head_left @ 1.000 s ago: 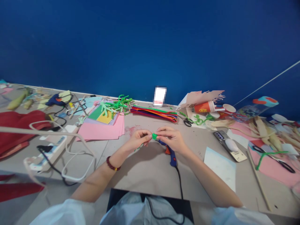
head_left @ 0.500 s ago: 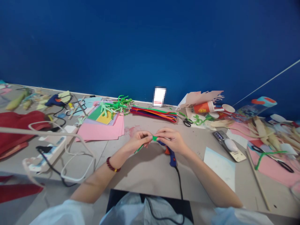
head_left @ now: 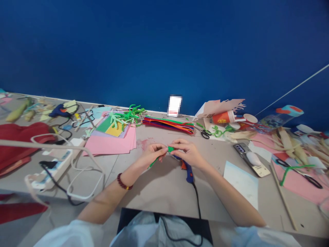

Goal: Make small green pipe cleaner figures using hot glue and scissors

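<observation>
Between my two hands is a small coiled green pipe cleaner (head_left: 170,149), its straight tail slanting down below the left palm. My left hand (head_left: 155,152) is closed in a pinch on its left side. From the other side, my right hand (head_left: 187,152) pinches the coil with thumb and fingertips. Under my right hand lies a blue glue gun (head_left: 189,173) with an orange trigger, partly covered by that hand; its black cord runs down over the table edge. A bundle of coloured pipe cleaners (head_left: 168,125) lies behind my hands.
Left are pink paper sheets (head_left: 110,144), bent green pipe cleaners (head_left: 131,113) and a white power strip (head_left: 55,168) with looping cables. Right are a phone (head_left: 250,159), scissors (head_left: 299,173), a wooden stick (head_left: 282,197), a pale blue sheet (head_left: 241,185) and paper cups (head_left: 223,118).
The green coil has turned slightly between my fingertips, and more of it shows. My right fingers have shifted a little; the glue gun and the rest stay in place.
</observation>
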### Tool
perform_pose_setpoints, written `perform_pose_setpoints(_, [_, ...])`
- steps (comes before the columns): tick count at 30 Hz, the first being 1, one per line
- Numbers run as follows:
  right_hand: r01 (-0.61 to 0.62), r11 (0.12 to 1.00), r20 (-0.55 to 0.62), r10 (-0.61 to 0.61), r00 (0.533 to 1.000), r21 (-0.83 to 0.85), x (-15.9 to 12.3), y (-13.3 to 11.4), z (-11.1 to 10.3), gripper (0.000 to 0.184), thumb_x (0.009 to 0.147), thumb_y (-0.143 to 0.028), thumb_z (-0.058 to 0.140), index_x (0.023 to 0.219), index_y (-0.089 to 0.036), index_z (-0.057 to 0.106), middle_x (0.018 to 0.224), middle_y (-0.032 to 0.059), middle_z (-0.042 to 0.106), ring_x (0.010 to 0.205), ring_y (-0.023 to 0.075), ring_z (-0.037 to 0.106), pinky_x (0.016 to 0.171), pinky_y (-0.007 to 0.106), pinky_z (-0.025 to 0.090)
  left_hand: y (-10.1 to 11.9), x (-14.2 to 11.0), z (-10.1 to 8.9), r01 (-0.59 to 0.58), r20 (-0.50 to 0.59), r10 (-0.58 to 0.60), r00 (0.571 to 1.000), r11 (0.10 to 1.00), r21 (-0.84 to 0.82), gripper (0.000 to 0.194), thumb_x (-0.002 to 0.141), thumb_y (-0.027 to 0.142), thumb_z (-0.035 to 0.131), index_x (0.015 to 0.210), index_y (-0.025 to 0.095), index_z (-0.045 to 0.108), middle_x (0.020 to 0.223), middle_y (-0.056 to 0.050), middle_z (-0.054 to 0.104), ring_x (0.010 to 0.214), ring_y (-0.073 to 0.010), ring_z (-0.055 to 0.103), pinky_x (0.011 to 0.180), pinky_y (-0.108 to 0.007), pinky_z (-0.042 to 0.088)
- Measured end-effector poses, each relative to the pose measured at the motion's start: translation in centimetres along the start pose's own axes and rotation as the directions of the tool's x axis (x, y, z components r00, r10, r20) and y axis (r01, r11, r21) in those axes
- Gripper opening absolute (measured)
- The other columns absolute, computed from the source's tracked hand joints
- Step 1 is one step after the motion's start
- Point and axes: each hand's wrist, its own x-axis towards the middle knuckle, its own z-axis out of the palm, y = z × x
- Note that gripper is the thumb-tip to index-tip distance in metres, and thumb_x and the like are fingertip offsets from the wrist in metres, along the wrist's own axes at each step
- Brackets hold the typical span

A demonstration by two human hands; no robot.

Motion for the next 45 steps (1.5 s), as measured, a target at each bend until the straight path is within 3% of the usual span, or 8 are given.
perform_pose_setpoints(11, [0.016, 0.999, -0.053, -0.014, 0.998, 0.031, 0.0, -0.4, 0.4, 0.016, 0.078, -0.03, 0.064, 0.089, -0.024, 0.074, 0.083, 0.0043, 0.066, 0.076, 0.0152, 0.062, 0.072, 0.027, 0.049, -0.2, -0.1, 0.0, 0.045, 0.029, -0.044, 0.999, 0.999, -0.028, 0.034, 0.067, 0.044, 0.068, 0.061, 0.013, 0.058, 0.05, 0.003, 0.05, 0.04, -0.0046, 0.044, 0.044, -0.018, 0.039])
perform_pose_setpoints(17, [-0.009, 0.997, -0.099, 0.016, 0.995, 0.072, 0.1, -0.1, 0.1, 0.016, 0.077, -0.032, 0.065, 0.087, -0.022, 0.074, 0.083, 0.0049, 0.066, 0.077, 0.016, 0.062, 0.073, 0.027, 0.049, 0.0, -0.3, 0.1, 0.045, 0.082, -0.038, 0.996, 0.995, -0.086, 0.029, 0.068, 0.04, 0.068, 0.07, 0.012, 0.063, 0.061, 0.0, 0.058, 0.049, -0.0069, 0.052, 0.056, -0.022, 0.047])
perform_pose_setpoints(24, [-0.056, 0.996, 0.081, 0.051, 0.995, 0.063, 0.3, 0.1, -1.0, 0.02, 0.076, -0.035, 0.066, 0.088, -0.021, 0.073, 0.082, 0.0045, 0.066, 0.075, 0.0158, 0.062, 0.071, 0.027, 0.049, -0.4, -0.3, 0.5, -0.037, 0.018, 0.035, 0.999, 0.987, 0.153, 0.028, 0.069, 0.041, 0.066, 0.068, 0.013, 0.063, 0.058, 0.001, 0.056, 0.046, -0.0067, 0.049, 0.049, -0.02, 0.041])
perform_pose_setpoints(31, [0.008, 0.999, 0.064, -0.011, 0.998, 0.043, 0.1, -0.8, -0.7, 0.021, 0.079, -0.035, 0.063, 0.095, -0.024, 0.072, 0.085, 0.0053, 0.068, 0.078, 0.0164, 0.062, 0.074, 0.028, 0.049, 0.3, -0.7, 0.5, -0.115, 0.059, 0.104, 0.993, 0.965, 0.237, 0.034, 0.073, 0.045, 0.061, 0.059, 0.014, 0.059, 0.055, 0.0, 0.053, 0.045, -0.0071, 0.047, 0.047, -0.019, 0.038])
perform_pose_setpoints(35, [-0.016, 0.998, 0.092, 0.01, 0.996, 0.065, 0.2, -0.7, -0.8, 0.021, 0.078, -0.036, 0.063, 0.092, -0.024, 0.073, 0.082, 0.0048, 0.066, 0.077, 0.0162, 0.061, 0.074, 0.028, 0.049, 0.3, -0.8, 0.8, -0.172, 0.063, 0.16, 0.985, 0.943, 0.284, 0.034, 0.075, 0.043, 0.059, 0.057, 0.014, 0.059, 0.057, 0.001, 0.052, 0.045, -0.0067, 0.047, 0.047, -0.019, 0.038])
perform_pose_setpoints(40, [-0.104, 0.989, 0.118, 0.092, 0.989, 0.102, 0.3, 0.1, -1.4, 0.031, 0.076, -0.035, 0.066, 0.105, -0.024, 0.068, 0.087, 0.0041, 0.062, 0.08, 0.0158, 0.06, 0.074, 0.029, 0.049, -0.1, -0.6, 1.1, -0.124, 0.014, 0.123, 0.992, 0.972, 0.202, 0.025, 0.074, 0.039, 0.061, 0.07, 0.014, 0.064, 0.061, 0.0, 0.056, 0.048, -0.0082, 0.051, 0.05, -0.021, 0.041])
perform_pose_setpoints(45, [-0.257, 0.94, 0.124, 0.234, 0.964, 0.226, 0.4, 0.2, -1.9, 0.044, 0.075, -0.032, 0.066, 0.118, -0.022, 0.059, 0.103, 0.0071, 0.064, 0.086, 0.0164, 0.062, 0.079, 0.033, 0.051, 0.1, -0.3, 1.0, -0.019, -0.15, 0.021, 0.988, 1.0, 0.011, 0.023, 0.065, 0.034, 0.07, 0.07, 0.013, 0.066, 0.063, -0.002, 0.063, 0.053, -0.0101, 0.057, 0.059, -0.023, 0.047])
